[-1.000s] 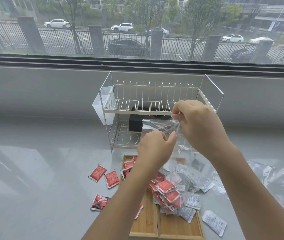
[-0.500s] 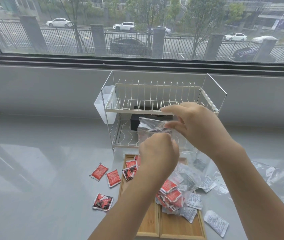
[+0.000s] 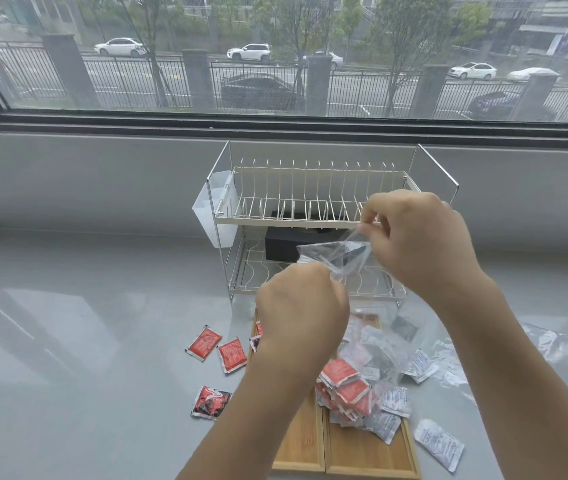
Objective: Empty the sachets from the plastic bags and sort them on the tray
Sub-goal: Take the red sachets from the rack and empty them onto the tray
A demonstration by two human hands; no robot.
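I hold a clear plastic bag (image 3: 336, 254) upside down above the wooden tray (image 3: 355, 455). My left hand (image 3: 301, 306) grips its lower corner in a fist. My right hand (image 3: 414, 237) pinches the upper corner between thumb and fingers. The bag's open end hangs down among white sachets (image 3: 395, 400) and red sachets (image 3: 345, 382) piled on the tray. More red sachets (image 3: 230, 355) lie loose on the counter left of the tray, and a white sachet (image 3: 440, 448) lies to its right.
A white two-tier dish rack (image 3: 310, 220) stands behind the tray with a black box (image 3: 279, 244) on its lower shelf. Another empty clear bag (image 3: 559, 355) lies on the grey counter at the right. The window runs along the back.
My right hand has moved up and to the right with its corner of the bag, while my left hand has dropped lower, stretching the bag out between them.
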